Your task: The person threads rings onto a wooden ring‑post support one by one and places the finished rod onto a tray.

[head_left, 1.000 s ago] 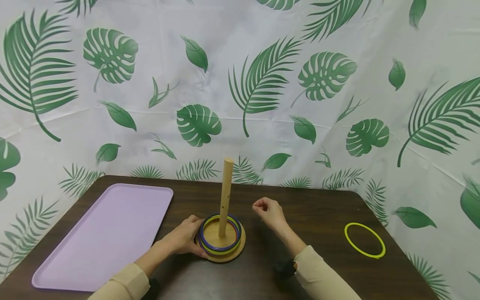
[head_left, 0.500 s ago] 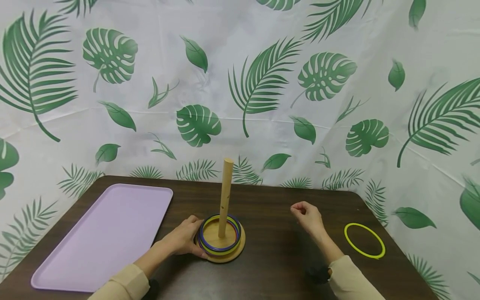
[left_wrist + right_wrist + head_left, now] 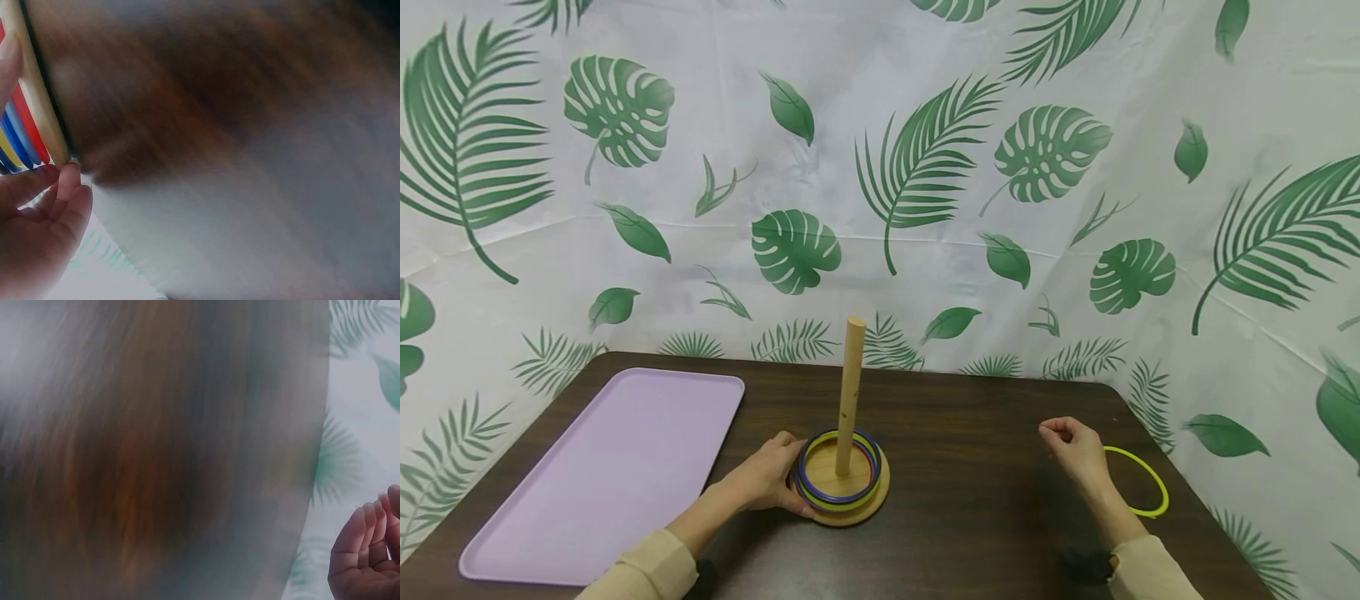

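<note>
My left hand (image 3: pixel 766 479) grips the round base of a wooden ring toss stand, thumb on the near side and fingers on the far side. The stand's peg (image 3: pixel 852 375) rises upright from it. Several rings (image 3: pixel 841 502) lie stacked around the peg, blue on top. Close up in the left wrist view, the base's edge (image 3: pixel 39 94) sits between thumb and fingertips, beside red, blue and yellow rings. Over the table's right side, my right hand (image 3: pixel 1078 454) holds nothing, fingers loosely curled. Just right of it lies a yellow ring (image 3: pixel 1166 497), partly hidden by the hand and wrist.
A lilac tray (image 3: pixel 617 467) lies on the left of the dark wooden table (image 3: pixel 955 500). Behind the table hangs a white cloth (image 3: pixel 880 183) printed with green leaves.
My right hand has moved from beside the stand to the right, up to the yellow ring on the table. The left hand and the stand have stayed put.
</note>
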The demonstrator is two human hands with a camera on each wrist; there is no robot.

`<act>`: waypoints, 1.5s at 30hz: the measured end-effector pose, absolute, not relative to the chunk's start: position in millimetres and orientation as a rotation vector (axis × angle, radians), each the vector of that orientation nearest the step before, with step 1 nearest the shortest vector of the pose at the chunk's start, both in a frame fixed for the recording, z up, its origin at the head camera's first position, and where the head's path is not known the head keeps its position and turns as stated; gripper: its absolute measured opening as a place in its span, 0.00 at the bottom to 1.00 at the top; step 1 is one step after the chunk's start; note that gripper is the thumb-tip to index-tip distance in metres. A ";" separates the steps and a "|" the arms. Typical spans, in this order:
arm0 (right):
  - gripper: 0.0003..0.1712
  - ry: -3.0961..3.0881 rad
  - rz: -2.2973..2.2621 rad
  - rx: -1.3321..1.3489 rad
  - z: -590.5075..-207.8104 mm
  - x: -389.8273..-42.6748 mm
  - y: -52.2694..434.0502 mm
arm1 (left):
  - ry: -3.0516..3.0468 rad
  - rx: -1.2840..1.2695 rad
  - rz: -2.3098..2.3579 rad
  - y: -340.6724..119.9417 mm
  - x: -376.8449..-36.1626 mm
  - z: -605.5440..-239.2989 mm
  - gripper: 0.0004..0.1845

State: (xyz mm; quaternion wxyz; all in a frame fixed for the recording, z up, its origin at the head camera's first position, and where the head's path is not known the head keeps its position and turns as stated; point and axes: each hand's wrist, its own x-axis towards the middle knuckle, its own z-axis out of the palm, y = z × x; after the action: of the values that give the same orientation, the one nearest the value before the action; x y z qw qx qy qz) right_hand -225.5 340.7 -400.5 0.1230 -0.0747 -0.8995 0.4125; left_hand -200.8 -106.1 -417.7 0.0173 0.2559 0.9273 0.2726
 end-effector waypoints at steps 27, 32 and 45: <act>0.18 -2.590 0.924 -0.497 -396.0 -198.2 446.9 | 2.884 0.817 0.844 -105.3 -201.9 -414.7 0.49; 0.17 -2.574 0.853 -0.534 -396.9 -194.1 461.5 | 2.894 0.827 0.841 -104.4 -203.4 -414.5 0.49; 0.20 -2.681 0.709 -0.539 -402.0 -188.9 485.1 | 2.890 0.819 0.848 -103.3 -204.1 -416.5 0.50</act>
State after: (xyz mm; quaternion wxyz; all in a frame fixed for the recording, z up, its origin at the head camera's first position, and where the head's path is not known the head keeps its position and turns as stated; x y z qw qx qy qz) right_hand -188.9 485.1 -402.0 0.1574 -0.1885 -0.9372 0.2479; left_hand -204.1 -103.3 -416.5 0.0103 0.2623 0.9259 0.2717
